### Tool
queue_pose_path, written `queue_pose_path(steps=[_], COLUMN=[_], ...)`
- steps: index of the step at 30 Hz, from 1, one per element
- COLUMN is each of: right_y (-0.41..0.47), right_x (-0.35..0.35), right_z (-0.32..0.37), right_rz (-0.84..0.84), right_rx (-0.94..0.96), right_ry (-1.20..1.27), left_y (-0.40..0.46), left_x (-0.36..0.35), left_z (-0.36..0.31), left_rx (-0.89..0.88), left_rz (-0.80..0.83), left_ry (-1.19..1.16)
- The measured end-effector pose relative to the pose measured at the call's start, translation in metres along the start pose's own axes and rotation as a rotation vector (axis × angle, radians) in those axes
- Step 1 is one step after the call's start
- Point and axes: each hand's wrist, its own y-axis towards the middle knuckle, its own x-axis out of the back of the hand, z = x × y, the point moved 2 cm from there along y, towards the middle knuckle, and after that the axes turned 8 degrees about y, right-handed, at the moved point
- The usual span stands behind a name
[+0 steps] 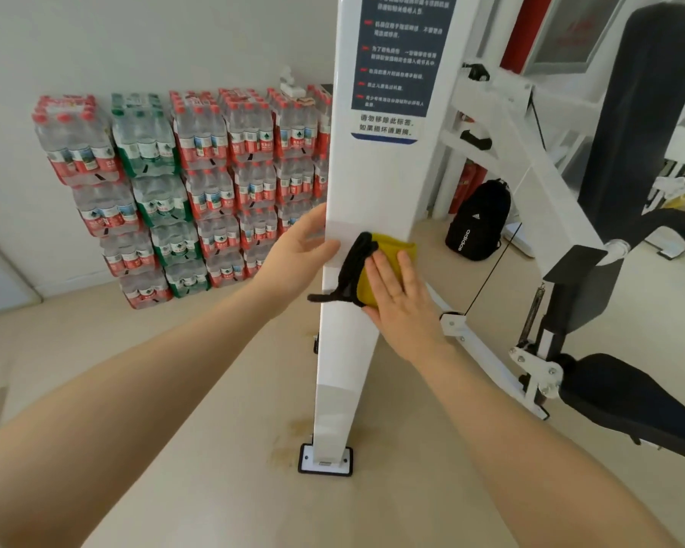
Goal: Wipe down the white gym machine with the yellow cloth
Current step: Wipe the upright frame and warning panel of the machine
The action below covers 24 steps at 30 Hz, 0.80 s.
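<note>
At the centre of the frame, the right hand (pixel 396 294) lies flat on the yellow cloth (pixel 388 251), its fingers (pixel 386 270) straight and slightly spread, pressing the cloth against the front face of the white gym machine (pixel 372 183)'s upright post. The cloth has a black edge or strap (pixel 351 270) that hangs off the post's left side. The left hand (pixel 301 247) rests against the post's left edge just beside the cloth, fingers straight and together, thumb on the front face. A dark blue label (pixel 400 65) with white text sits higher on the post. The post stands on a black-rimmed base plate (pixel 325 460) on the beige floor (pixel 214 389). Stacked packs of bottled water (pixel 182 183) line the wall at left. A black backpack (pixel 477 219) sits on the floor at right, near black seat pads (pixel 625 401).
</note>
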Motion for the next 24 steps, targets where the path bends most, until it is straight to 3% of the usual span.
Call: queue_pose_path(steps=[3, 8, 13, 15, 19, 24], right_y=[0.002, 0.061, 0.055, 0.053, 0.071, 0.100], right_x=[0.008, 0.037, 0.037, 0.040, 0.049, 0.049], right_z=[0.005, -0.003, 0.010, 0.025, 0.033, -0.007], right_rz=[-0.014, -0.241, -0.287, -0.283, -0.373, -0.363], right_rx=[-0.040, -0.157, -0.487, -0.633, -0.914, -0.925], right_ry=[0.112, 0.369, 0.371, 0.537, 1.121, 1.126], left_y=[0.001, -0.001, 0.001, 0.001, -0.001, -0.002], left_x=[-0.002, -0.015, -0.022, -0.024, -0.022, -0.008], left_z=[-0.005, -0.009, -0.008, -0.009, -0.010, -0.004], left_rx=[0.037, 0.053, 0.086, 0.078, 0.075, 0.075], left_rz=[-0.045, -0.128, -0.239, -0.252, -0.216, -0.044], left_ry=[0.039, 0.058, 0.147, 0.160, 0.143, 0.029])
